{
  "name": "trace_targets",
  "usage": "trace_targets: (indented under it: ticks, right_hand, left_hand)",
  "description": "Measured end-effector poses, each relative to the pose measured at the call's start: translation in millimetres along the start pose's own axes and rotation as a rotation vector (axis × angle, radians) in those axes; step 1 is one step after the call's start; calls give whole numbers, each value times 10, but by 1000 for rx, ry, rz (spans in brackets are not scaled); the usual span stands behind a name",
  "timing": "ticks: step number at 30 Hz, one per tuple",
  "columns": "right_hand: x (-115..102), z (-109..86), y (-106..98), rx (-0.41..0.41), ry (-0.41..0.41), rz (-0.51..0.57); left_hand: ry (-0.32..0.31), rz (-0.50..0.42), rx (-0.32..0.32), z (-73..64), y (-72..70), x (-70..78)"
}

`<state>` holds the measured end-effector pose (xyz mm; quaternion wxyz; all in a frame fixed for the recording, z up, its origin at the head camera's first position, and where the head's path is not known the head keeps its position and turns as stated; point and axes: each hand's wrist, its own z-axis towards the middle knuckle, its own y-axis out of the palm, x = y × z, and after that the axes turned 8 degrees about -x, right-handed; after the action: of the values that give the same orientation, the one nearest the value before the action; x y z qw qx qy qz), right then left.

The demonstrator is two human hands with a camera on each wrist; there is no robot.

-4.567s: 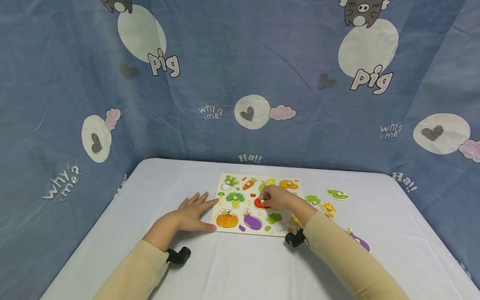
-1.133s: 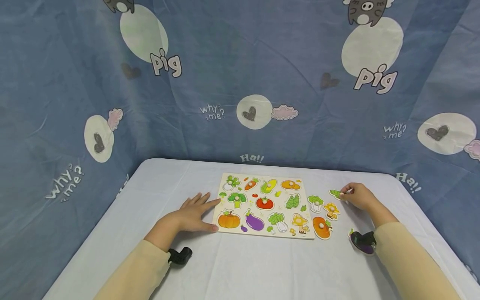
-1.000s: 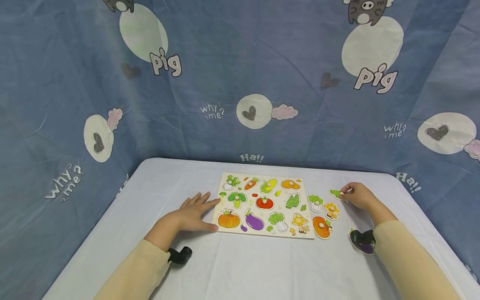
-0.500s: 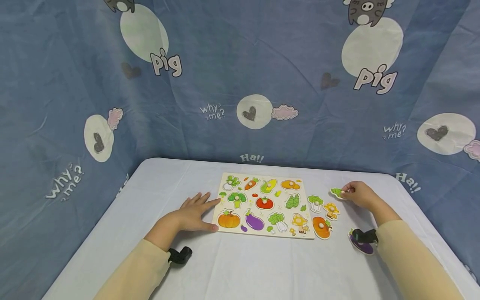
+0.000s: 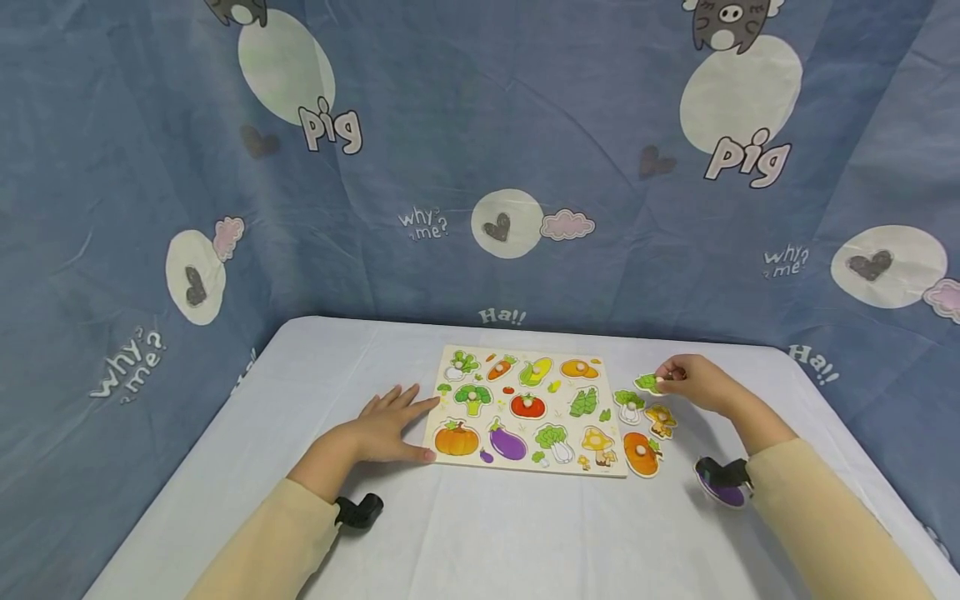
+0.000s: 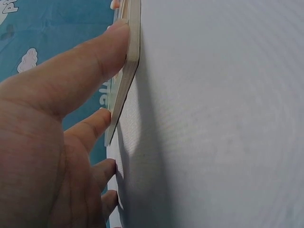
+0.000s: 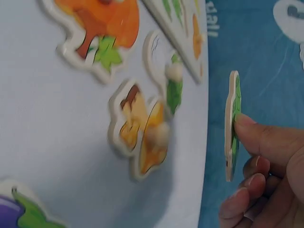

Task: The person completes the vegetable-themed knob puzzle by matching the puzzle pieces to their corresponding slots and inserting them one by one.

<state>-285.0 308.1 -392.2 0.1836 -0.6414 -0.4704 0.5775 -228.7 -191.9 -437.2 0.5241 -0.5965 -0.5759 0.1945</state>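
Note:
My right hand pinches a green leafy puzzle piece between thumb and fingers. In the right wrist view the piece is seen edge-on, lifted off the table. My left hand lies with spread fingers at the left edge of the vegetable puzzle board; its thumb rests on the board's corner in the left wrist view. The board has a tomato, a carrot and corn with knobs in place. At its right side, a green leafy picture shows no knob.
Loose pieces lie right of the board: a bok choy, a mushroom, a pumpkin and an eggplant, the last partly under the right wrist camera. A blue printed curtain hangs behind the white table.
The right hand has gone from the tomato on the board to the green leafy piece, picked it up and moved it left toward the board. The left hand stays put.

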Motion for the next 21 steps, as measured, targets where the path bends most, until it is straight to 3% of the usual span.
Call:
trace_targets:
  ticks: [8, 21]
  right_hand:
    - [-168, 43, 83, -49, -72, -5]
    - [-417, 244, 289, -197, -171, 15]
  left_hand:
    - [3, 2, -5, -1, 3, 6]
    - [21, 3, 0, 3, 6, -24]
